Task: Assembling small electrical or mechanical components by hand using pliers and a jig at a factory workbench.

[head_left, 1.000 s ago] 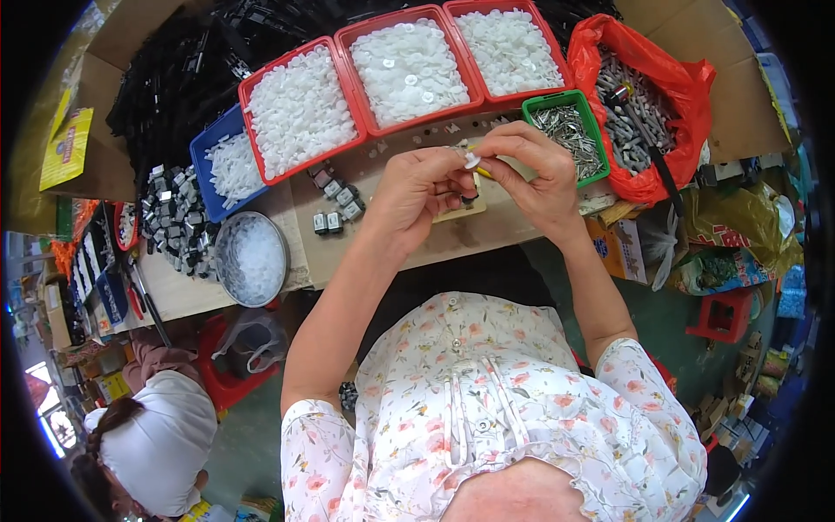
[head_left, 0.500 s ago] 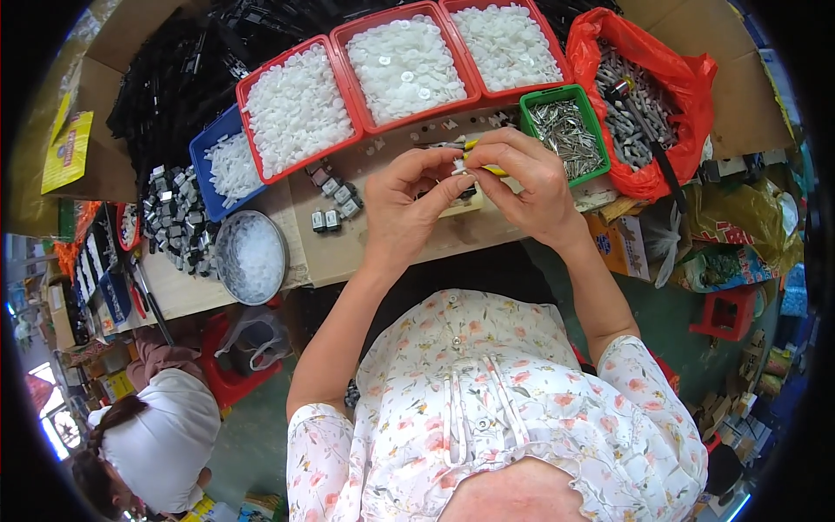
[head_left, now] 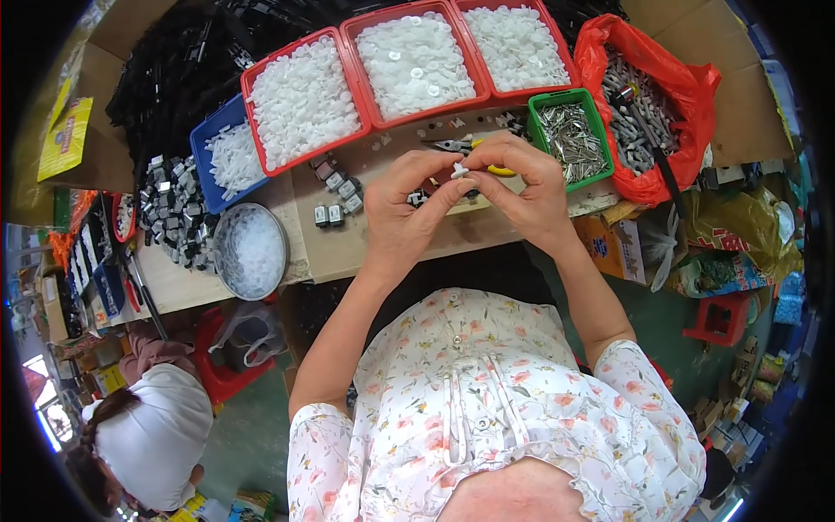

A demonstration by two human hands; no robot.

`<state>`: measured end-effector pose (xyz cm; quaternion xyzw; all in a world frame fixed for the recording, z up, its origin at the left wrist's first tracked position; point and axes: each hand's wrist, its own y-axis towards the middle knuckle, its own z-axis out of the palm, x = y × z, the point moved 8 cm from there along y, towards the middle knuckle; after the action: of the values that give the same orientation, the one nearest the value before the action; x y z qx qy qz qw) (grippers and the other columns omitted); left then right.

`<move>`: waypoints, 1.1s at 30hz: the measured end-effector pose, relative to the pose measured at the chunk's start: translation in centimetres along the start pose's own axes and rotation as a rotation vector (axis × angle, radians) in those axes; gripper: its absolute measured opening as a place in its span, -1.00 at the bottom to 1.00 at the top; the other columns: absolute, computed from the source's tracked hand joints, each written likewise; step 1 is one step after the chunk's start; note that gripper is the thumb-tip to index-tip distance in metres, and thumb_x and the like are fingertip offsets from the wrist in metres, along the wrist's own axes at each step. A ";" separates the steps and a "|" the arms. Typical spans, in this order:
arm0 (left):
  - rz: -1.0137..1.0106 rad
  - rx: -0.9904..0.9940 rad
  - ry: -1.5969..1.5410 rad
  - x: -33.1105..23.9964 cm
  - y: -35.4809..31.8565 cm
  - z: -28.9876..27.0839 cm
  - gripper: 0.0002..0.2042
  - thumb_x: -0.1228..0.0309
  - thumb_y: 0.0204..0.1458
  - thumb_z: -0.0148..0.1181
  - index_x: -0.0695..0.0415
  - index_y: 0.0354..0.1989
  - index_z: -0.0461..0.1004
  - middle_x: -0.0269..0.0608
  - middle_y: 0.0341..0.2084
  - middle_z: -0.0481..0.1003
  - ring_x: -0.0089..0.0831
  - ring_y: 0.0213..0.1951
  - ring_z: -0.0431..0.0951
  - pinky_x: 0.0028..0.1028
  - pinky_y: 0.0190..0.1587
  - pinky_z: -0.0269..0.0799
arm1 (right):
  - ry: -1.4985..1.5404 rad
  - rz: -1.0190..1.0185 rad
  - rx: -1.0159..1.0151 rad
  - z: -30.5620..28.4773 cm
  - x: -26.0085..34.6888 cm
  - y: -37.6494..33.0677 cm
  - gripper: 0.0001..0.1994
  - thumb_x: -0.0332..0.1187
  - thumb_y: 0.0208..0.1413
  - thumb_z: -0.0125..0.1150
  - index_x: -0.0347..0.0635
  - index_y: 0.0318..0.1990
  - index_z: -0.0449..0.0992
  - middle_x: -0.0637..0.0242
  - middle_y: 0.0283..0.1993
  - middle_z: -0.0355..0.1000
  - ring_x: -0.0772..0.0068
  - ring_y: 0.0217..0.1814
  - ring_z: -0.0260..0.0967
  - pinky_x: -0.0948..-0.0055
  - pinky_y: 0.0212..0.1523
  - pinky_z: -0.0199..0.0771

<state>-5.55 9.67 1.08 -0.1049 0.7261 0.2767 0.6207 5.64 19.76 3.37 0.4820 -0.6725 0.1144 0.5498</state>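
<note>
My left hand [head_left: 405,204] and my right hand [head_left: 529,193] meet above the table, thumbs and fingertips pinched. Between them is a small white plastic piece [head_left: 459,171], gripped by both; its exact kind is too small to tell. Just beyond the fingers lie pliers with yellow handles [head_left: 499,171], partly hidden by my right hand. Small grey-and-black blocks [head_left: 329,215] rest on the table left of my left hand. Under the hands, a light-coloured block is mostly covered.
Red trays [head_left: 365,122] of white plastic parts line the back. A green tray [head_left: 534,130] holds metal pins; a red bag [head_left: 706,87] holds grey parts. At left are a blue tray [head_left: 198,150], a round metal bowl [head_left: 280,261] and a seated person [head_left: 156,435].
The view has shifted slightly. My hands stay together with the fingertips slightly rearranged, and the white piece shows more plainly between them. More of the pliers is visible.
</note>
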 end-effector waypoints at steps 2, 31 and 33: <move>-0.015 -0.043 -0.054 0.8 -0.3 -0.4 -0.75 0.47 0.02 0.42 0.23 -0.12 0.62 -0.26 -0.28 0.59 -0.60 -0.34 0.50 -0.60 -0.32 0.41 | 0.005 -0.005 0.012 0.3 0.2 0.0 -0.86 -0.62 0.02 0.33 -0.37 -0.24 0.58 0.20 -0.21 0.52 0.34 -0.15 0.51 0.44 -0.11 0.49; 0.525 0.040 0.943 0.8 -6.0 -0.7 -0.68 0.41 -0.11 0.41 0.17 -0.14 0.57 -0.16 -0.18 0.49 -0.18 -0.04 0.49 -0.24 -0.12 0.39 | -0.565 -0.216 0.317 5.8 -0.8 -1.0 -0.88 -0.46 0.00 0.29 -0.18 -0.28 0.54 0.30 -0.27 0.38 0.23 -0.16 0.42 0.27 -0.13 0.32; 0.530 0.046 0.950 0.9 -6.1 -0.6 -0.68 0.39 -0.09 0.40 0.16 -0.12 0.57 -0.17 -0.17 0.49 -0.19 -0.04 0.48 -0.25 -0.11 0.38 | -0.572 -0.195 0.364 6.0 -0.9 -0.8 -0.88 -0.47 0.00 0.28 -0.18 -0.28 0.54 0.29 -0.27 0.38 0.21 -0.15 0.42 0.25 -0.13 0.32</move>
<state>-3.24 4.51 -1.35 -0.0181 0.9341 0.3300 0.1352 2.40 15.70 0.07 0.6466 -0.7187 0.0396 0.2527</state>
